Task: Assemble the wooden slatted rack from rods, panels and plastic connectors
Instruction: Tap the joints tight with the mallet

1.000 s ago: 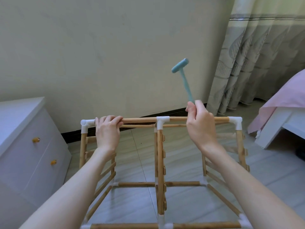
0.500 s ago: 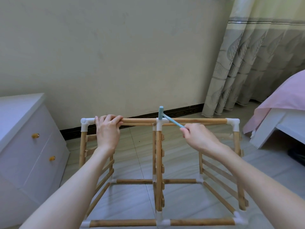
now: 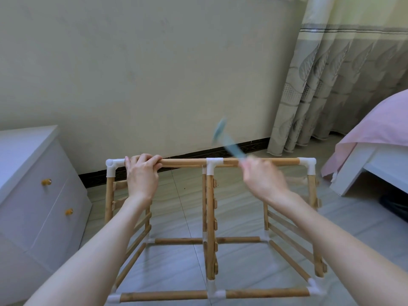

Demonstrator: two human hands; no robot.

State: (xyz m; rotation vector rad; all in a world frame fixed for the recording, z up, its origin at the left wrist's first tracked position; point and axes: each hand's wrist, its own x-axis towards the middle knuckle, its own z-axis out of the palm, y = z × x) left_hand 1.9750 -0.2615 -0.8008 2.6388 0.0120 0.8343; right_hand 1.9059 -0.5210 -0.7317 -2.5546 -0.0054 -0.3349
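Right hand [image 3: 262,175], gripping a blurred blue mallet [image 3: 223,138], is lifting it off the middle white connector [image 3: 213,165] after a tap; left hand [image 3: 142,173] is clasping the top rod [image 3: 183,161], seating that joint.

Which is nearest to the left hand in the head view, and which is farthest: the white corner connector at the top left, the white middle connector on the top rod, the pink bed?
1. Top-left corner connector: just left of the left hand.
2. Middle connector: to the right along the top rod.
3. Pink bed: far right.
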